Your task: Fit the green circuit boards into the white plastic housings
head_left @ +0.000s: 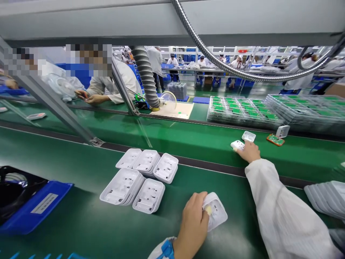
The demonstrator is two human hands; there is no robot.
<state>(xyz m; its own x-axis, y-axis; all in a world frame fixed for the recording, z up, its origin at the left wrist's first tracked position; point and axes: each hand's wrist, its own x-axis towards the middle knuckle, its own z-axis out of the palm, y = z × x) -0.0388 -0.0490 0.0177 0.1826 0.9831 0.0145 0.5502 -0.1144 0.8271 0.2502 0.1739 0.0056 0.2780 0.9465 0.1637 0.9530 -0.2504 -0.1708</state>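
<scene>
My left hand [194, 219] is closed on a white plastic cover [216, 212] above the near green bench, at the lower middle. Farther off, my right hand [250, 152] reaches over the green conveyor belt [188, 144], its fingers at a small white part with dark holes [238, 145]. A second white piece [248, 136] lies just beyond those fingers. Right of them on the belt are an orange-edged green circuit board [275, 140] and an upright white piece [283, 131]. Several stacks of white covers [122, 187] stand left of my left hand.
A blue bin [40, 208] with black cables sits at the left. More nested white covers [327, 198] stand at the right edge. Clear trays of green boards [242, 110] line the far side. A metal post [54, 93] slants across the left; a co-worker's hands [93, 98] are beyond.
</scene>
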